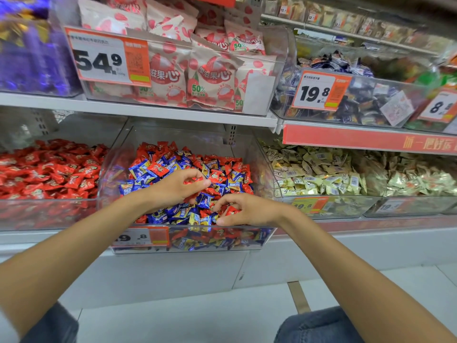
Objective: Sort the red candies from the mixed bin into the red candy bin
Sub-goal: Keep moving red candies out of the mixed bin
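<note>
Currently left hand (176, 185) curls round red candies (194, 179) and right hand (247, 210) pinches another inside the mixed bin (193, 243) — likely gathering a handful (fewer trips) — for the red candy bin (44, 216) just alongside.

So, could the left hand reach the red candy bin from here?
Probably yes: the left hand is over the mixed bin, next to the open-topped red candy bin; only a clear side wall stands between them.

Mixed bin (217, 240) on lower shelf (321, 241), holding candies (158, 169) and both hands: left hand (179, 186) behind right hand (244, 210). One-sort bin (49, 215) to its left, wrapped-sweets bin (333, 206) to its right, bagged-snack bin (258, 95) above.
</note>
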Motion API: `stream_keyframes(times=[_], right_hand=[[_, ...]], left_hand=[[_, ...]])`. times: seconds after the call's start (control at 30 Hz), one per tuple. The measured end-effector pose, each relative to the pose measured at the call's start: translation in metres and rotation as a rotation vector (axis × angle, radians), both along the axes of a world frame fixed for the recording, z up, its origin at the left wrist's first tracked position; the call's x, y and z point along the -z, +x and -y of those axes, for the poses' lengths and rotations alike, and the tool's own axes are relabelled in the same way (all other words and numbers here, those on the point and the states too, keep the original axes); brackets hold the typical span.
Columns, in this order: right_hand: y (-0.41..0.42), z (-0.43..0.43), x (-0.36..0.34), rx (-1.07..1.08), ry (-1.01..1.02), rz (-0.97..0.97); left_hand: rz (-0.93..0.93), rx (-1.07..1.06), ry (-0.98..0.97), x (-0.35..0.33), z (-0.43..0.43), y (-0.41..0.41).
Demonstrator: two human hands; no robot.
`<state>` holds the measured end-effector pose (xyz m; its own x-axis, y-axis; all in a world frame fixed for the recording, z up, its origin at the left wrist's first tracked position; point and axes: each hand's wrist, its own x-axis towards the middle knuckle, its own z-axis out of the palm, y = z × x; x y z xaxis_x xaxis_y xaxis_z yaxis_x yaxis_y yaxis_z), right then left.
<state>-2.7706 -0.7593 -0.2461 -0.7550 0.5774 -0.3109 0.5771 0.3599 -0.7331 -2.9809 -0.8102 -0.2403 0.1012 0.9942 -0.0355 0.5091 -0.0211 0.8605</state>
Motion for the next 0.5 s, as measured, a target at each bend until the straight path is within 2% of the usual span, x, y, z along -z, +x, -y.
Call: stream_keyframes(times=[0.17, 0.3, 0.5], right_hand=[[-0.003, -0.002, -0.004, 0.024, -0.022, -0.078], [-0.001, 0.0, -0.018, 0.047, 0.08, -0.152], [-0.008, -0.036, -0.014, 0.437, 0.273, -0.268]], left_hand=[[-0.008, -0.026, 0.076, -0.002, -0.003, -0.004], [-0.084, -0.093, 0.207, -0.01, -0.013, -0.01], [-0.391, 0.004, 0.231, 0.001, -0.044, -0.013]])
